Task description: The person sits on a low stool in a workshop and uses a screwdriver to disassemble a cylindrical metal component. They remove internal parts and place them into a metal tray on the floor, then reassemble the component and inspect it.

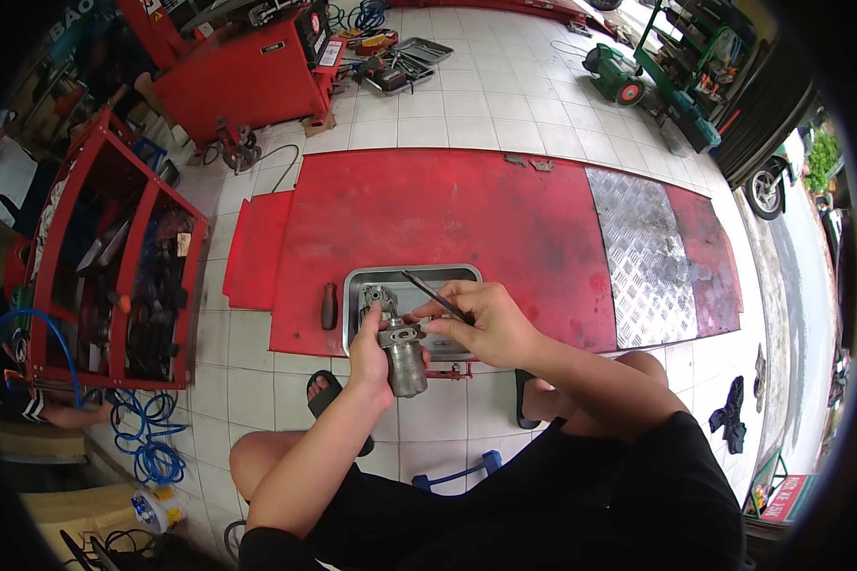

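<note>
With the left hand [372, 356] we are gripping a grey metal part [408, 370] over a tray's [414, 269] near edge; with the right hand [488, 321], fingers pinched, we are holding a thin dark stick [428, 291]. Perhaps we are working on the part's fittings, needing steadiness next. We are not seeing clearly the tray's contents.

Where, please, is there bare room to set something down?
On the flat red platform: between the shallow silver metal tray and the small grey metal pieces at the far edge, and rightward to the silver treadplate. Crowded: the tray, below the left hand and right hand, with an elongated dark tool alongside.
</note>
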